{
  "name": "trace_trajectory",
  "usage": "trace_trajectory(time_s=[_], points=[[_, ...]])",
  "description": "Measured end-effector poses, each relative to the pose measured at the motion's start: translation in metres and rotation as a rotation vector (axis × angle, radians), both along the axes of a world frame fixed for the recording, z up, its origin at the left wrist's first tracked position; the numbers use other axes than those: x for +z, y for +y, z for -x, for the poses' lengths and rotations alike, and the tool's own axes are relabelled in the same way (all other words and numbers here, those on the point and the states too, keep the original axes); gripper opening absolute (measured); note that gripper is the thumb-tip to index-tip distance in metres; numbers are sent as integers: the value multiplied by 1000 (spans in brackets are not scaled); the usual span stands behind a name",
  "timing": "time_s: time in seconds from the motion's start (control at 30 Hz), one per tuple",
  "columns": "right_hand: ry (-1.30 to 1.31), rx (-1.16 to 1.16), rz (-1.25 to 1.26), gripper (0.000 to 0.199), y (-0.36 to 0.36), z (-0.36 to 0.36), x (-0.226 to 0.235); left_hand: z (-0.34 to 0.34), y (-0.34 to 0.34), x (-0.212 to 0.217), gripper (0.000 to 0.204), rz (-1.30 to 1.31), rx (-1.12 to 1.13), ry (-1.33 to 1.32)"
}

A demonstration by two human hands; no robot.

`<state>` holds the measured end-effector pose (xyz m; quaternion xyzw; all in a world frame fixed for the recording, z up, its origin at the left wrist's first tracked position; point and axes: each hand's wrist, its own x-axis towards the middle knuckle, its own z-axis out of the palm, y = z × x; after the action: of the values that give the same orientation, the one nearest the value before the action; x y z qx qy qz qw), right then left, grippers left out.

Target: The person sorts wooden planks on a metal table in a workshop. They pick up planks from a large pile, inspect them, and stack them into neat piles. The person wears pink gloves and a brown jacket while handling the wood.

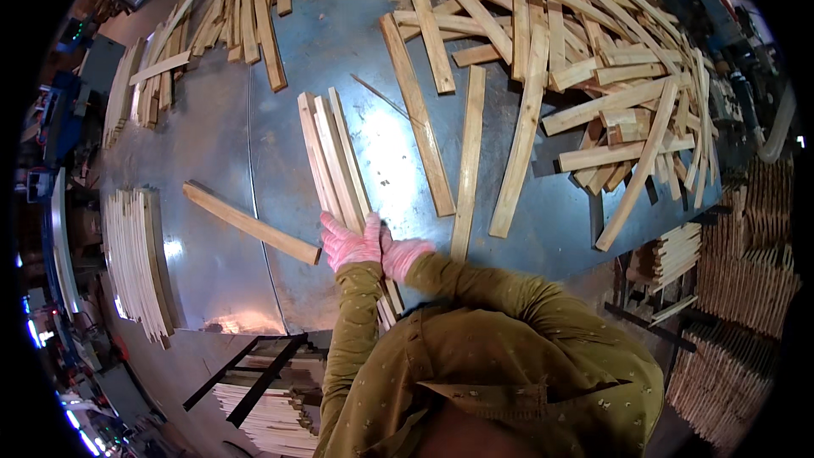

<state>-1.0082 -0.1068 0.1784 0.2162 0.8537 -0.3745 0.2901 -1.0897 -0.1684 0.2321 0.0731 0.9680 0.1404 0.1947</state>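
A small bundle of pale wooden strips point(326, 157) lies lengthwise on the metal table, its near end running down to my body. My left hand point(349, 242), in a pink-and-white glove, is closed over the strips from the left. Right beside it, my right hand point(401, 254), gloved alike, grips the bundle's right side; some of its fingers are hidden. A single loose wooden slat point(253, 222) lies slantwise to the left, one end close to my left hand. Beyond my right hand, another slat point(469, 161) points away from me.
The metal table point(212, 140) carries a large jumbled pile of slats point(627, 102) at the far right. More slats point(246, 8) lie at the far left. A neat stack of strips point(136, 263) stands at the left edge. Racked strips point(678, 254) stand off the table's right side.
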Motion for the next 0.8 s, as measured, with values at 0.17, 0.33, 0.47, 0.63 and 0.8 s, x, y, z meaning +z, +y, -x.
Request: trace_trajectory(time_s=[0.17, 0.33, 0.47, 0.63, 0.8], points=[[355, -243, -558, 78, 85, -15, 46, -10, 5, -12, 114, 173, -79, 94], [230, -484, -467, 94, 116, -8, 34, -6, -1, -1, 111, 163, -90, 75], [517, -677, -167, 86, 79, -36, 54, -11, -21, 4, 110, 104, -47, 47], [759, -526, 63, 79, 73, -3, 58, -30, -43, -11, 106, 110, -86, 238], [801, -526, -320, 71, 187, 197, 173, -31, -31, -18, 106, 118, -122, 261]])
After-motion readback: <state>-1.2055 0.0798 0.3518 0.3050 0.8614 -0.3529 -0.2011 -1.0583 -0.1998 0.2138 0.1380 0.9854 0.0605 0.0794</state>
